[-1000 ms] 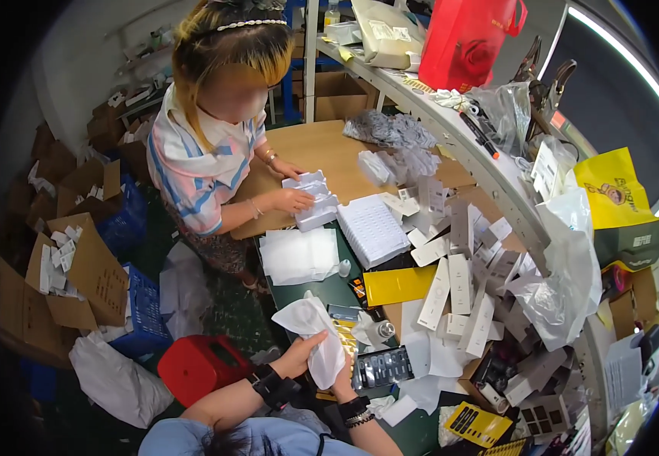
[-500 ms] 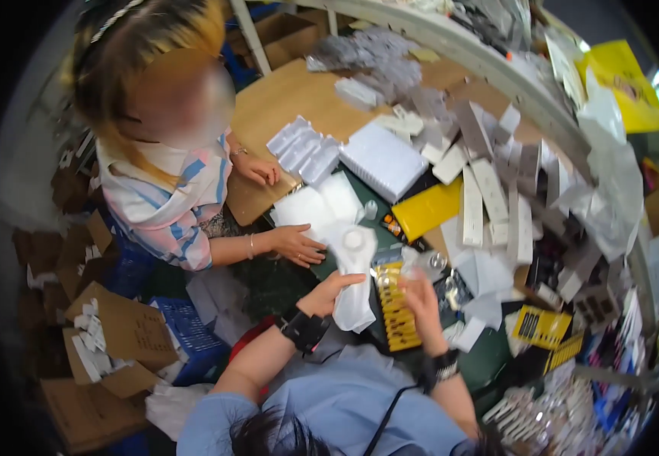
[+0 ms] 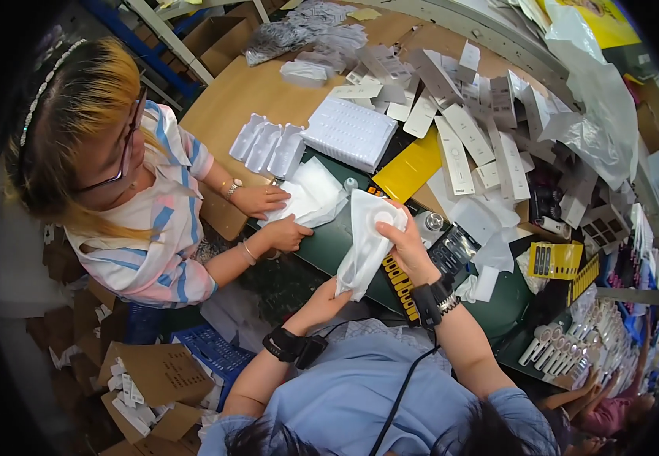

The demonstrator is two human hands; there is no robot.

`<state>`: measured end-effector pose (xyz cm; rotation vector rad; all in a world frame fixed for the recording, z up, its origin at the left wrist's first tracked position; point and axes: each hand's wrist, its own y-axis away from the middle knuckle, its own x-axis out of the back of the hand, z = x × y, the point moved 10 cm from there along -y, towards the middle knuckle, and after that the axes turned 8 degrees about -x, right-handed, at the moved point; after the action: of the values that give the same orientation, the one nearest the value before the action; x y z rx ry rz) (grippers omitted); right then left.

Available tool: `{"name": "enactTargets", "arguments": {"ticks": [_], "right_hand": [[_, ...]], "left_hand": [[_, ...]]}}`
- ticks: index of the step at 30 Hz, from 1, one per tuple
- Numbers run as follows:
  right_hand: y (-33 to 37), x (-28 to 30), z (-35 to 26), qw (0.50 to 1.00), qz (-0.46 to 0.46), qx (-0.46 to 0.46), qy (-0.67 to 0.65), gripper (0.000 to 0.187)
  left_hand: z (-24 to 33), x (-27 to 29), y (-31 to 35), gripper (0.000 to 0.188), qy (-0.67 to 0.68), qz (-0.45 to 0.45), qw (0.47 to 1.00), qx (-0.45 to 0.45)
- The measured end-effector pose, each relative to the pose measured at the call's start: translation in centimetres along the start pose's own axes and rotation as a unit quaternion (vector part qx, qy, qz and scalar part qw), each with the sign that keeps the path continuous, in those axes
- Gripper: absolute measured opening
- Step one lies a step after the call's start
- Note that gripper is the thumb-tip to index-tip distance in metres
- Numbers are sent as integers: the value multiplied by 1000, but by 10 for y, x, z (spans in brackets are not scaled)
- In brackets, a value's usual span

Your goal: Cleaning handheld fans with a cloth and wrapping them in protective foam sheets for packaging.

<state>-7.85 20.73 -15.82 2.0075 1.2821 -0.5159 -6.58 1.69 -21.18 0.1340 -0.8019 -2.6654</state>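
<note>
Both of my hands are on a white, translucent soft bag point(image 3: 361, 239) with a rounded white item showing inside its upper part. My right hand point(image 3: 408, 245) grips the upper part, thumb pressed beside the round shape. Lower down, my left hand point(image 3: 328, 304) pinches the bag's narrow end. What exactly lies inside is veiled by the bag. Beneath and beside it is a yellow-and-black strip of small pieces point(image 3: 401, 287). A clear round piece point(image 3: 433, 222) sits just past my right hand. To the left, a co-worker's two hands point(image 3: 276, 216) rest on white soft sheets point(image 3: 316, 190).
White molded trays point(image 3: 269, 148) and a white ribbed block point(image 3: 351, 133) stand beyond the sheets. White narrow boxes point(image 3: 455, 156) pile up at the right, near a yellow sheet point(image 3: 407, 167). Several white-handled items point(image 3: 554, 349) lie lower right. Cardboard boxes point(image 3: 158, 372) and a blue basket point(image 3: 215, 351) are lower left.
My right hand has come over from the clear round piece and taken the bag's upper part. My left hand has shifted to its lower end. The co-worker's hands have come together on the sheets.
</note>
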Motion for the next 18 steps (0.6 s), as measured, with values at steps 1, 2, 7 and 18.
{"name": "enactTargets", "arguments": {"ticks": [1,2,7,18], "right_hand": [[3,6,-2,1000,25,10,2,47],[7,12,-4,999,51,20,4,46],[12,-1,-5,988,70,48,126,48],[-16,-1,9,996,79,13,33,59]], "left_hand": [[14,14,0,53,-224,16,974,-26],[30,24,-1,55,-437,30,898,-52],[137,43,27,62,-423,209,798,-377],[97,102,-38,52,-143,312,910,-233]]}}
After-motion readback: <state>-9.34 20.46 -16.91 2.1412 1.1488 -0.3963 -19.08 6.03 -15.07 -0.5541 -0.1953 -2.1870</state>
